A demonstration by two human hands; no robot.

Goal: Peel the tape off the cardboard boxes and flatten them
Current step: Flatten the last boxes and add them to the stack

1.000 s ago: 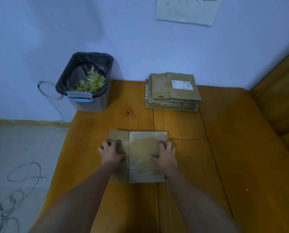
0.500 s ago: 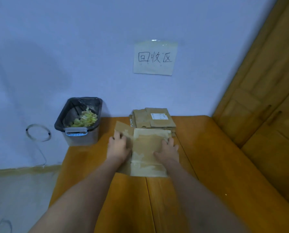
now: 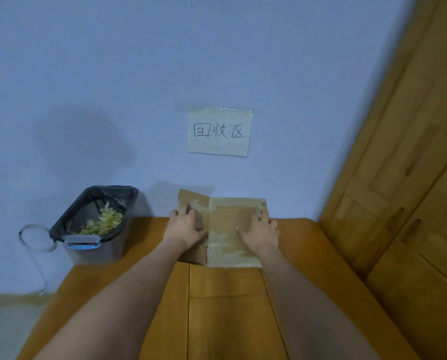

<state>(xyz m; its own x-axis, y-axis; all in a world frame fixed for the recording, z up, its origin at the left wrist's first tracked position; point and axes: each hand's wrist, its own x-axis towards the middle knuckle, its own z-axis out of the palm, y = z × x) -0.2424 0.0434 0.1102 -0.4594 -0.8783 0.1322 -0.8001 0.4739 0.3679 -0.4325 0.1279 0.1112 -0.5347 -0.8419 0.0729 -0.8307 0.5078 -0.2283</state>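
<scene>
A flattened brown cardboard box (image 3: 225, 224) with pale patches of torn tape residue is held at the far end of the wooden table (image 3: 227, 307), close to the wall. My left hand (image 3: 186, 227) lies on its left panel, fingers curled at the left edge. At the right edge, the fingers of my right hand (image 3: 260, 229) curl over while the thumb rests on top. The stack of flattened boxes seen earlier is hidden behind this cardboard.
A grey bin with a black liner (image 3: 95, 224) holds crumpled yellowish tape, left of the table against the wall. A paper sign (image 3: 218, 132) with handwritten characters hangs on the wall above. Wooden cabinet doors (image 3: 404, 190) rise on the right.
Both hands have carried the flattened box from the middle of the table away from me to the far end, where it now covers the stack. My view has tilted upward.
</scene>
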